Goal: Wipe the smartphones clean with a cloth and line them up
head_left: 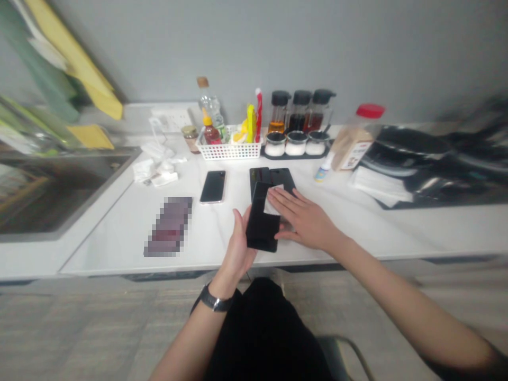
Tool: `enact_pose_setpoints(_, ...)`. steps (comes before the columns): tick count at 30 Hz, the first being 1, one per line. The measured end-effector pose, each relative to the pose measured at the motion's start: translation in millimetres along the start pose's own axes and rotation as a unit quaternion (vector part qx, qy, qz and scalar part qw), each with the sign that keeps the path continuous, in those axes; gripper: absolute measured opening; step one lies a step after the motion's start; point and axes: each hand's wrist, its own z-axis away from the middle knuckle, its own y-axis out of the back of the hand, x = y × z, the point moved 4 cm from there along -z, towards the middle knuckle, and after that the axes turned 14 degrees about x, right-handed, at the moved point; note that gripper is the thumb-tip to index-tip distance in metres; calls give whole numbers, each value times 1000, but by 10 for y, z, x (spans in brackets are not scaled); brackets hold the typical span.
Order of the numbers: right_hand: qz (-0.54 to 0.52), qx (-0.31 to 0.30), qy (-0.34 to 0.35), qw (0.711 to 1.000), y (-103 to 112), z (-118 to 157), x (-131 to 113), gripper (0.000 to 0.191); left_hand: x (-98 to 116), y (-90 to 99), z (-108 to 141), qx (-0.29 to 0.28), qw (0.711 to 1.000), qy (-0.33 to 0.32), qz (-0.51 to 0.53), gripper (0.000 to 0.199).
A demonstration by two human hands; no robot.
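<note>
My left hand [239, 244], with a dark watch on its wrist, holds a black phone [262, 227] from its left side and underneath, just above the counter's front part. My right hand [304, 217] presses a white wipe [274, 200] flat against the upper right of the phone's dark face, its fingers stretched over the cloth. Behind the held phone lie two more dark phones [259, 174] [282, 175], partly covered by it and my right hand. Another phone [213, 187] with a pale edge rests to the left. A blurred-out flat object [170, 227] lies nearer the front left.
On the white counter [119, 238], a white basket [232, 152] of bottles stands by the wall, with seasoning jars [296, 144] beside it. Crumpled tissues [154, 166] lie left, near the sink [59, 196]. A red-lidded jar [357, 138] and a black pan [405, 151] are right.
</note>
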Motion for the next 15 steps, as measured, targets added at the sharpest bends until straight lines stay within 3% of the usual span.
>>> enact_pose_setpoints(3,-21,7,-6,1000,-82,-112,-67,103,-3,-5,6,30,1000,1,-4,65)
enact_pose_setpoints(6,-76,1,36,996,-165,-78,-435,107,-18,45,19,82,996,40,-6,71)
enact_pose_setpoints(9,-105,-10,66,992,-144,73,-692,108,-10,77,27,88,995,44,-7,70)
enact_pose_setpoints(11,-102,-14,66,993,-87,154,-654,105,-5,76,25,80,996,31,-15,64)
enact_pose_setpoints(15,-45,5,19,999,11,96,-214,99,-15,5,2,10,1000,-7,2,61)
